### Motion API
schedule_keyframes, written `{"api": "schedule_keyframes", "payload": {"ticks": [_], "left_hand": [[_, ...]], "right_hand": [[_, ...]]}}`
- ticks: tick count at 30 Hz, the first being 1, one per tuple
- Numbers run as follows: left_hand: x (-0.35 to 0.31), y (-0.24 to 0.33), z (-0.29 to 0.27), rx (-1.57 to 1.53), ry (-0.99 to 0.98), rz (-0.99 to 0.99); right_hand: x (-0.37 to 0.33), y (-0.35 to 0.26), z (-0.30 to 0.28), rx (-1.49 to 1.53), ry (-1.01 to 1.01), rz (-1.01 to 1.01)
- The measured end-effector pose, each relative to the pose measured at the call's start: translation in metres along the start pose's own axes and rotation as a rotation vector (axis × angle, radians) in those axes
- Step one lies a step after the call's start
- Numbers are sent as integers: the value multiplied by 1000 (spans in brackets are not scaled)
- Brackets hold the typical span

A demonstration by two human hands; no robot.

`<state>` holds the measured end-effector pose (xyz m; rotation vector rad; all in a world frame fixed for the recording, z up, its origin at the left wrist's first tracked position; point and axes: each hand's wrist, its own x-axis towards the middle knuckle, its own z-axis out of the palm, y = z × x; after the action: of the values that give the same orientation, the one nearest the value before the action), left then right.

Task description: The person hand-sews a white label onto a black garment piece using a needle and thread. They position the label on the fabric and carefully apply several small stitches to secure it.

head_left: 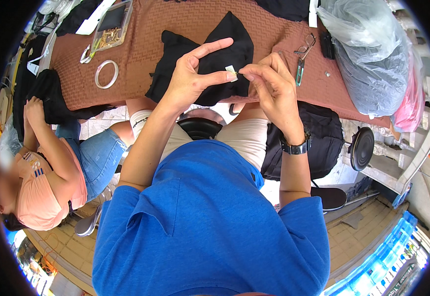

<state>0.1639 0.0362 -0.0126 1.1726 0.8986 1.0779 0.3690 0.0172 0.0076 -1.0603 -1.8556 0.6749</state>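
Observation:
A piece of black cloth [175, 59] lies on the brown-covered table in front of me. On its near right part sits a small white tag [231, 70]. My left hand [190, 79] has its thumb pressed on the tag's edge, with the index finger stretched out over the cloth; its other fingers are mostly hidden, apparently gripping the cloth from beneath. Closed in a pinch, my right hand [274, 86] holds a tiny gold-coloured, pin-like thing [238, 73] against the tag; its exact shape is too small to make out.
At the upper left, a clear plastic box [110, 37] holds small gold-coloured pieces, near a white ring [106, 74]. Glasses [304, 45] and a green-handled tool [300, 72] lie right. Large plastic bags [373, 59] crowd the right edge. Another person [52, 172] handles black cloth at left.

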Motion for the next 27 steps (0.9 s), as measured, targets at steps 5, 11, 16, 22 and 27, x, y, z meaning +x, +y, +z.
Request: {"api": "schedule_keyframes", "payload": {"ticks": [5,11,16,22,27], "left_hand": [[0,-2,-1,25,-11,2],[-4,8,3,-37,-30,-22],[-4,7,3,-12,-54,-32],[-3,0,1,26,-63,-31],[-4,-1,3,-15,-73,-29]], "right_hand": [[1,2,-1,13,-13,6],[0,9,-1,123,-40,56],[-2,14,-3,122,-56,70],[-7,17,-2,226,-60,185],[-8,22,-5,240,-92,155]]}}
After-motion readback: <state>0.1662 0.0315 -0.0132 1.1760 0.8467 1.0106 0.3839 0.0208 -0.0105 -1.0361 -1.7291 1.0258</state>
